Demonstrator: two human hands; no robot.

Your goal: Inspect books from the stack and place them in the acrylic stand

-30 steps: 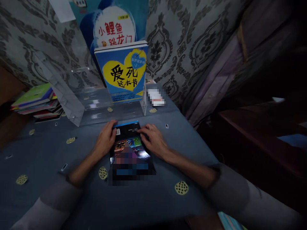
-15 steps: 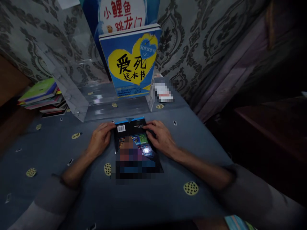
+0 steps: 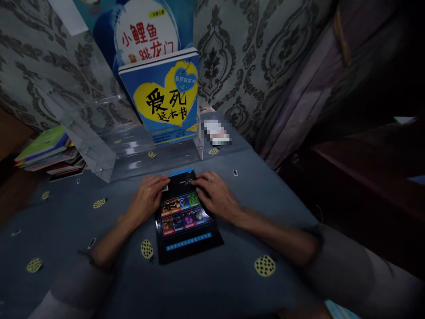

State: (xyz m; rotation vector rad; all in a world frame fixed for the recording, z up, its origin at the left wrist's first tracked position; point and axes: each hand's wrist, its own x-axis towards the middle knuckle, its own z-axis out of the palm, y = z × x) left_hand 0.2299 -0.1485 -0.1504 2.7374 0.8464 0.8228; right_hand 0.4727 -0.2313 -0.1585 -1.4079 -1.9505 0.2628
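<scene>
A thin black book (image 3: 190, 230) lies on the table, its back cover up, with rows of small coloured pictures and blue strips. My left hand (image 3: 150, 195) grips its upper left edge, the fingers lying over the corner and partly covering a white barcode. On the opposite side, my right hand (image 3: 215, 195) holds the upper right edge with curled fingers, its fingertips on the cover. Just beyond the hands stands a clear acrylic book stand (image 3: 102, 166). In it leans a blue book with a yellow heart (image 3: 166, 99), in front of a taller picture book (image 3: 146, 33).
At the far left is a stack of books (image 3: 46, 150). A blurred white item (image 3: 217, 131) lies right of the stand. The blue tablecloth (image 3: 232, 274) has pineapple prints. Patterned wallpaper (image 3: 219, 57) rises behind, and a curtain (image 3: 299, 106) hangs at the right.
The view has shifted, so the stand and its books appear further left and lower. My left hand now covers more of the barcode. Both hands stay at the black book's upper edges.
</scene>
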